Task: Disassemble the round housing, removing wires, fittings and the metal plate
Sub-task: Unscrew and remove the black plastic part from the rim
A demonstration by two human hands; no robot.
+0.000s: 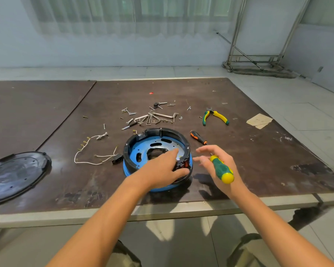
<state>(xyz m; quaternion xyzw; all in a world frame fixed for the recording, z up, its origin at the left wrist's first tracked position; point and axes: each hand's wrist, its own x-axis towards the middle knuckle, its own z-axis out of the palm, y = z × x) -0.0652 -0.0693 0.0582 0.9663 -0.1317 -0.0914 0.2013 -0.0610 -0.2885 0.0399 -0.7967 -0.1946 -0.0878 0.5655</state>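
Note:
The round housing [143,138], black-rimmed with a blue wall, sits near the table's front edge. A metal plate [152,146] with oval cutouts lies inside it. My left hand [162,168] reaches over the near rim, thumb and fingers pinching a black and red fitting [182,164] at the right inner wall. My right hand [218,162] hovers just right of the housing; a green and yellow screwdriver [222,169] rests in its palm while the fingers spread loosely. A white wire bundle with a black plug [96,156] lies on the table, left of the housing.
Behind the housing lie several loose screws, brackets and hex keys [152,116]. An orange and black screwdriver [198,137] and yellow and green pliers [215,116] lie at the right. A black round cover [15,176] rests at the left. A paper scrap [258,121] sits far right.

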